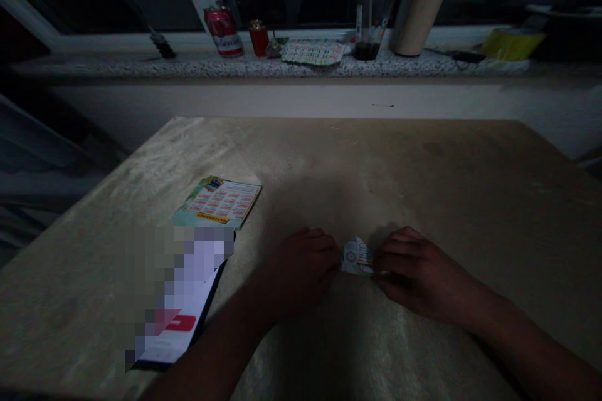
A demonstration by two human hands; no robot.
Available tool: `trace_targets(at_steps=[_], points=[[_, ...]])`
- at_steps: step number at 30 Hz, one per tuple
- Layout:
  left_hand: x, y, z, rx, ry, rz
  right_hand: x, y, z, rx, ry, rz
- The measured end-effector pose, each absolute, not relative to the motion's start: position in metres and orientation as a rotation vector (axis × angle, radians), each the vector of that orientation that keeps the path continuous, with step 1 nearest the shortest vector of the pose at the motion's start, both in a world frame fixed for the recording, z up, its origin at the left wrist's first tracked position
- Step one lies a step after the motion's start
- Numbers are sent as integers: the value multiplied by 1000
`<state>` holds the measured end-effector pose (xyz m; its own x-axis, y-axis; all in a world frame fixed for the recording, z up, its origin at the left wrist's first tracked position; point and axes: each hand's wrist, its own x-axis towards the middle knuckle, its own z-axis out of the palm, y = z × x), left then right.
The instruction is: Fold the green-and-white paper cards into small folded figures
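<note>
Between my hands, low over the table (367, 163), is a small folded piece of printed paper (352, 255) with a raised, pointed fold. My left hand (308, 269) is closed on its left end, the fingertips partly hidden. On the opposite end, my right hand (418, 272) pinches the paper between thumb and fingers. Beside my left forearm lies a phone (181, 332) with its screen lit, part of it blurred out. Just beyond the phone rests a stack of printed leaflets (219, 200) with a calendar-like grid on top.
Along the speckled windowsill (188, 69) stand a red can (223, 31), a small red jar (258, 39), a crumpled printed packet (313, 52), a lidded plastic cup with a straw (371, 22) and a thick cardboard tube (426, 3). Something yellow (512, 44) sits at the right.
</note>
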<state>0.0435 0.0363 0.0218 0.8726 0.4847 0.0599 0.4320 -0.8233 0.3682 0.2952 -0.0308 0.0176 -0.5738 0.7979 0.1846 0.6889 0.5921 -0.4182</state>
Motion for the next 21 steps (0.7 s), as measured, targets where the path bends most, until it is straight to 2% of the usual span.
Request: trace_targets(at_steps=[21], points=[[55, 29, 12, 2474, 963, 345, 295, -30, 8, -1416, -2179, 514]])
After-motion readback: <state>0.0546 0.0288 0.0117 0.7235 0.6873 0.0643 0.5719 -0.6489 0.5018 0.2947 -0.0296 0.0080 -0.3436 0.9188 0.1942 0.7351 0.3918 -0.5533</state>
